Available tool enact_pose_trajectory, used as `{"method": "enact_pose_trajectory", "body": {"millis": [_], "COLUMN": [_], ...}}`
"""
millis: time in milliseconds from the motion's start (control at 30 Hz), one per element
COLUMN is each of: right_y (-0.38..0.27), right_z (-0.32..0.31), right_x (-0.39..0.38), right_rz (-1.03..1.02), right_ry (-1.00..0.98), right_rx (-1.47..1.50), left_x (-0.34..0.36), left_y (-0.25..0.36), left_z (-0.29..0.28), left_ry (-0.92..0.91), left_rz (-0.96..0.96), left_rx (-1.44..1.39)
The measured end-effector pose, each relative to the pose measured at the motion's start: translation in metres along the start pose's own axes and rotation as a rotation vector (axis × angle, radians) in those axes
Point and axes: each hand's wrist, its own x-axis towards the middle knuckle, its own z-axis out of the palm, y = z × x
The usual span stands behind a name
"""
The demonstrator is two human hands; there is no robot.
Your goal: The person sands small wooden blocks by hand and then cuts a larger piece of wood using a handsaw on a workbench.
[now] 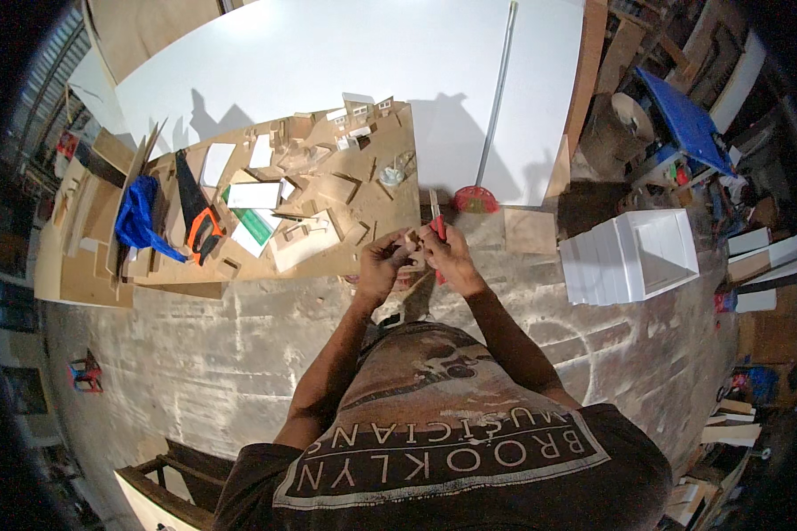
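Note:
In front of my body both hands are close together, by the near right corner of the brown board (390,211). My left hand (379,270) is closed, pinching a small tan piece (412,239) that looks like cardboard or thin wood. My right hand (454,262) is wrapped round a red-handled cutter knife (437,227), its narrow blade pointing away from me. The right fingertips are close to the tan piece; whether they touch it is hard to see. On the board lie several small cut pieces (335,188), a clear crumpled plastic bit (391,176) and little model-like blocks (360,110).
A handsaw with an orange handle (205,237) and a blue bag (142,221) lie at the board's left. Beyond the board stands a large white panel (345,44). A red dustpan-like head on a pole (476,200) leans there. White stacked boxes (593,258) stand right.

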Motion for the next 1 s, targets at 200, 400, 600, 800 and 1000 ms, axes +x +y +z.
{"method": "enact_pose_trajectory", "body": {"millis": [200,400,600,800,1000], "right_y": [-0.01,0.022,0.0,-0.002,0.008], "right_z": [0.02,-0.004,0.03,0.044,0.035], "right_x": [0.005,0.021,0.026,0.036,0.033], "right_rz": [0.015,0.048,-0.123,-0.067,-0.13], "right_ry": [0.148,0.078,-0.022,-0.02,0.05], "right_rx": [-0.044,0.231,0.297,-0.566,-0.67], "left_x": [0.004,0.009,0.006,0.006,0.003], "left_y": [0.007,0.012,0.012,0.0,-0.002], "left_z": [-0.013,-0.019,-0.031,-0.042,-0.039], "left_ry": [0.024,0.024,0.079,0.151,0.158], "left_rz": [-0.191,-0.112,-0.13,-0.12,-0.147], "left_rx": [-0.212,-0.263,-0.175,-0.206,-0.202]}}
